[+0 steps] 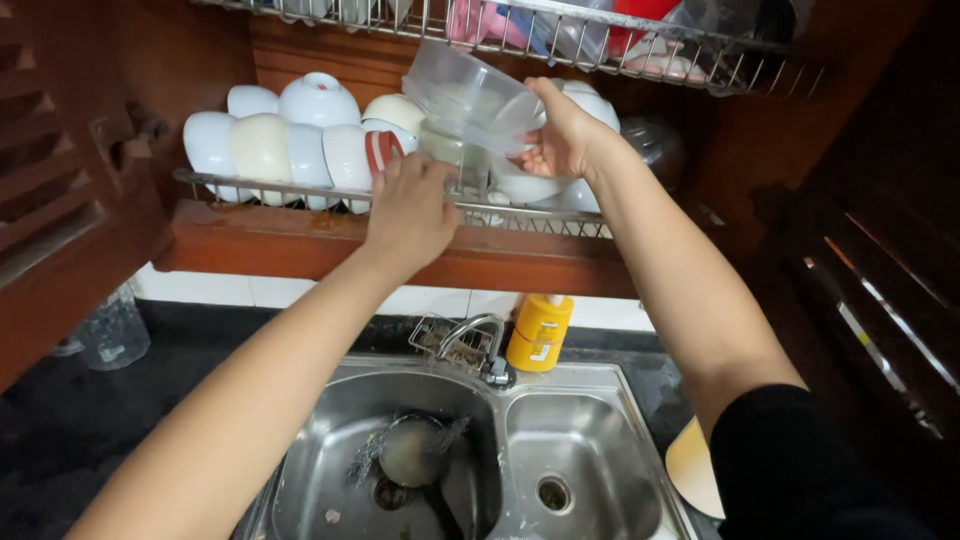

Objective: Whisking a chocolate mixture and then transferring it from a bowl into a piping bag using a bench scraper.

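Taking the wire dish rack (300, 190) inside the wooden cabinet as the landmark: at its left end stand white and cream bowls (262, 148) on edge, packed close in 2 rows, and a red-and-white cup (381, 150) sits just right of them. The left hand (408, 212) is at the rack's front rail near the middle, fingers curled over the wire beside that cup; whether it grips the rail or a dish behind it I cannot tell, and it seems to be steadying things. Right of it and above the rack, the right hand (562, 135) holds a clear plastic container (472, 97) by its rim, tilted with its mouth facing down and left, just over a glass jar (448, 150) and more white bowls (530, 185) at the rack's right end. To seat the container well, it looks wise to keep it tipped so water drains, find an open gap between the wires, and lower it slowly so it does not knock the jar or topple the crowded bowls. Well below the rack lie the steel sink (560, 420), its tap (480, 345) and a yellow soap bottle (540, 333).
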